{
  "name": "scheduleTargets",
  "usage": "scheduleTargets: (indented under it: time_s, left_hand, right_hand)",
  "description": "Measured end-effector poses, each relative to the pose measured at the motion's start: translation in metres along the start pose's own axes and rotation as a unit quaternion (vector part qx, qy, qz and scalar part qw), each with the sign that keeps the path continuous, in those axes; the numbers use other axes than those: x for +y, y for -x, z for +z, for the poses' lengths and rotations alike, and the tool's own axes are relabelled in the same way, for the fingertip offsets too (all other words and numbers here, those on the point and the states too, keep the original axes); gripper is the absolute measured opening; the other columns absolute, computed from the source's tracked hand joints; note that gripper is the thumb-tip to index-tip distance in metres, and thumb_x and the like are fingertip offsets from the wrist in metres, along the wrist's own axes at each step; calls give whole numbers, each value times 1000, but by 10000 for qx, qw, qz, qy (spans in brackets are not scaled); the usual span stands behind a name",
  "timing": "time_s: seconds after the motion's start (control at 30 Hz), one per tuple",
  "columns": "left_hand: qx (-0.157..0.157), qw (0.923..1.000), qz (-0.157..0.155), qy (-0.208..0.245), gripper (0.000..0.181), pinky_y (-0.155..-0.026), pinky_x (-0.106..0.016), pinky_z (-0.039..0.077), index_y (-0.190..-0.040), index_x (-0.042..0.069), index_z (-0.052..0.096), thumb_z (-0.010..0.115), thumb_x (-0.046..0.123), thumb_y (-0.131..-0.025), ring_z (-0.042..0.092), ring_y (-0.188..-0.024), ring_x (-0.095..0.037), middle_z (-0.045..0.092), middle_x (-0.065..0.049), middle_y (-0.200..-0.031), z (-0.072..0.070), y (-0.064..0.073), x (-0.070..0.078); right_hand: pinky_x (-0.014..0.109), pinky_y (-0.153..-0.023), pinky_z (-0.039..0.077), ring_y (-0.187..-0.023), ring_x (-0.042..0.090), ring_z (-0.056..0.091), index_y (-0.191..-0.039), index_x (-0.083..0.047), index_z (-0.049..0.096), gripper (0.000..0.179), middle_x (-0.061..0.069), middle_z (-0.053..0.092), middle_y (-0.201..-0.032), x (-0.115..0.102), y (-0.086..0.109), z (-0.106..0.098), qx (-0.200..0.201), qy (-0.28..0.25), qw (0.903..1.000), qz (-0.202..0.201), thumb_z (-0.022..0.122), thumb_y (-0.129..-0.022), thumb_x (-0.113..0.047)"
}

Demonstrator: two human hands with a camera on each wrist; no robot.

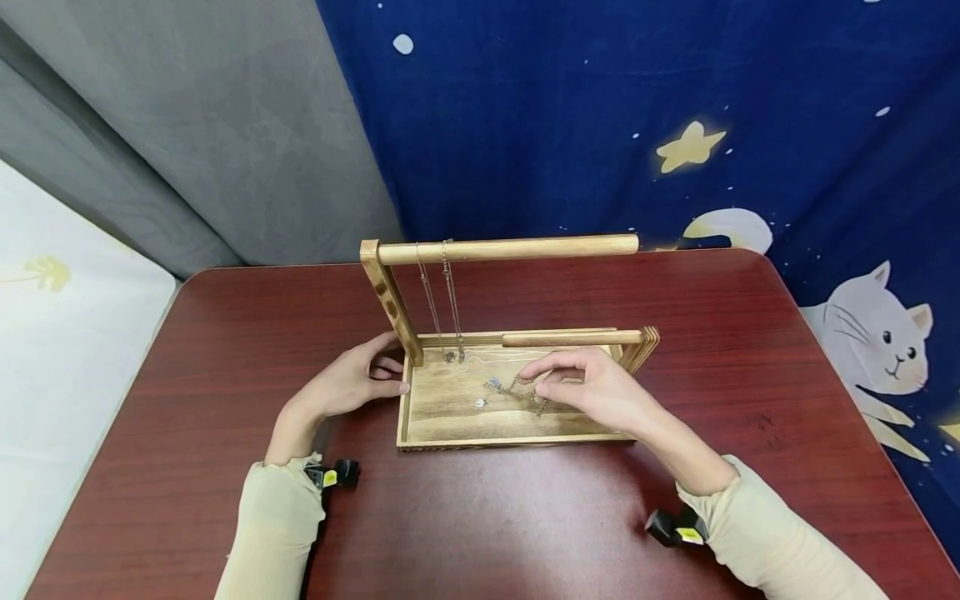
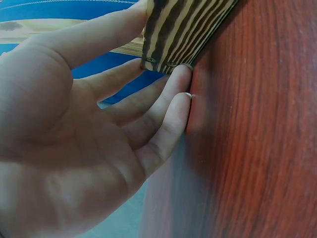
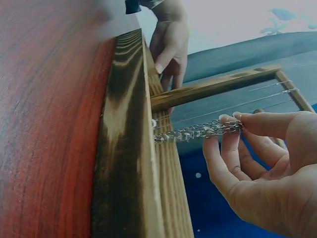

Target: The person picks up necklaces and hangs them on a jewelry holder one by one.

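A wooden jewelry stand (image 1: 510, 248) with a tray base sits on the table. My left hand (image 1: 348, 379) grips the tray's left end, thumb at its rim; in the left wrist view the fingertips touch the striped wood (image 2: 181, 29). Over the tray, my right hand (image 1: 596, 387) pinches a chain necklace (image 3: 198, 131) between thumb and fingers. The necklace is silvery in the right wrist view, bunched in several strands, its lower end down at the tray. Two thin necklaces (image 1: 452, 292) hang near the left end of the upper bar, their pendants low over the tray.
A lower wooden bar (image 1: 573, 338) stands at the tray's right side, close to my right hand. Small shiny pendants (image 1: 481, 402) lie on the tray floor. The reddish-brown table (image 1: 480, 525) surrounds the stand, with a blue curtain (image 1: 540, 125) behind it.
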State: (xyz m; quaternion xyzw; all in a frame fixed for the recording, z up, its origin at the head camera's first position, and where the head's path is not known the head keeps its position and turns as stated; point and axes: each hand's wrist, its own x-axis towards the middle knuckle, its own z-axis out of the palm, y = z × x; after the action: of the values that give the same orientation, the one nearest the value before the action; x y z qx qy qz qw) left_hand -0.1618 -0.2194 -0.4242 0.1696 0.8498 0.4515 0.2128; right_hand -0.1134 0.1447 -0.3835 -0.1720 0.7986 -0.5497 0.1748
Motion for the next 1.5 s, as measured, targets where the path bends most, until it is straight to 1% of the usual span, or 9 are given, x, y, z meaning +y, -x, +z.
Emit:
scheduleTargets:
  time_s: [0.17, 0.37, 0.5, 0.63, 0.8, 0.97, 1.1, 1.3, 1.5]
  left_hand:
    - [4, 10000, 5, -38, 79, -95, -43, 53, -152, -2, 30, 75, 9, -89, 62, -111, -30, 51, -23, -140, 0, 1, 1]
    - [12, 10000, 33, -75, 78, -95, -44, 52, -152, -2, 31, 75, 9, -89, 62, -111, -30, 51, -23, -139, 0, 1, 3]
    - [16, 10000, 41, -71, 77, -95, -44, 52, -152, -2, 32, 75, 9, -89, 62, -111, -30, 52, -23, -139, 0, 1, 1]
    - [24, 10000, 71, -28, 76, -95, -41, 53, -151, -1, 33, 75, 9, -89, 62, -110, -29, 52, -22, -139, 0, 0, 0]
    - [11, 9999, 119, 24, 75, -94, -41, 53, -150, -2, 34, 75, 7, -88, 62, -110, -30, 52, -22, -138, 1, 0, 1]
    - [11, 9999, 100, 29, 76, -94, -41, 53, -151, -2, 33, 75, 8, -89, 63, -109, -30, 53, -23, -137, 1, 1, 2]
    - [22, 10000, 92, 30, 76, -94, -42, 53, -151, -2, 33, 76, 8, -88, 63, -109, -30, 53, -22, -136, 0, 1, 1]
    - [20, 9999, 140, 40, 74, -94, -40, 53, -150, -1, 35, 76, 7, -88, 63, -109, -30, 52, -22, -138, 1, 0, 0]
    - [13, 9999, 152, 79, 76, -93, -39, 53, -150, -2, 33, 76, 7, -88, 63, -109, -30, 53, -23, -137, 1, -1, -1]
  right_hand:
    - [23, -68, 54, -84, 19, 68, -116, -14, 73, 25, 11, 73, -97, -4, 5, -3, -149, -195, 9995, -183, 70, -92, -8]
    - [28, -74, 58, -85, 20, 70, -116, -11, 73, 25, 11, 72, -108, -8, 9, -4, -225, -452, 9977, -453, 68, -92, -5]
    - [29, -72, 58, -85, 20, 69, -113, -10, 74, 22, 15, 71, -109, -10, 11, -4, -203, -522, 9973, -485, 68, -93, -5]
    - [26, -73, 57, -89, 23, 68, -112, -10, 74, 22, 9, 72, -109, -15, 13, -7, -157, -503, 9972, -523, 68, -92, -4]
    - [26, -70, 57, -85, 24, 67, -113, -10, 74, 24, 2, 73, -105, -19, 16, -12, -157, -379, 9975, -579, 69, -91, -3]
    - [26, -70, 57, -85, 26, 68, -116, -9, 73, 25, 8, 72, -102, -21, 19, -15, -199, -426, 9969, -625, 70, -91, -4]
    - [29, -71, 59, -88, 25, 68, -117, -7, 71, 27, 14, 70, -109, -21, 23, -18, -186, -643, 9951, -731, 70, -90, -1]
    - [29, -67, 57, -86, 21, 68, -117, -10, 71, 31, 6, 70, -112, -24, 29, -24, -12, -569, 9955, -755, 74, -88, -2]
    - [29, -67, 57, -87, 21, 67, -118, -12, 70, 33, 6, 70, -110, -27, 34, -31, 155, -422, 9952, -870, 74, -87, -1]
